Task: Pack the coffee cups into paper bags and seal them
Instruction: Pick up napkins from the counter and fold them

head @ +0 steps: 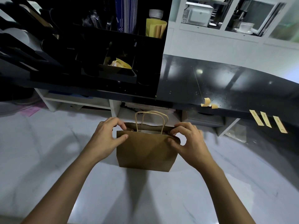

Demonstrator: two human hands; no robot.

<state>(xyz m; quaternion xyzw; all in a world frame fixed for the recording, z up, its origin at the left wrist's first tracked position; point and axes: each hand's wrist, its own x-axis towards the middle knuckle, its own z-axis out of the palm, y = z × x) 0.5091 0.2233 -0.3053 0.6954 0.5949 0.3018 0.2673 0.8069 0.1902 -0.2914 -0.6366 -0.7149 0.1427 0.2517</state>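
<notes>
A brown paper bag (145, 151) with twisted paper handles (151, 120) stands upright on the white marble counter (48, 151). My left hand (107, 136) pinches the bag's upper left corner between thumb and fingers. My right hand (187, 139) pinches the upper right corner the same way. The mouth of the bag is partly open, and something pale shows just inside it; I cannot tell what it is. Three yellow sticker strips (267, 121) hang from the edge of the black raised counter (226, 84) to the right.
A black organiser rack (97, 54) with cup sleeves and packets stands on the raised counter at the back left. Two curled sticker pieces (208, 103) lie near the ledge's edge. White shelving with a microwave (198, 13) and a cup is behind.
</notes>
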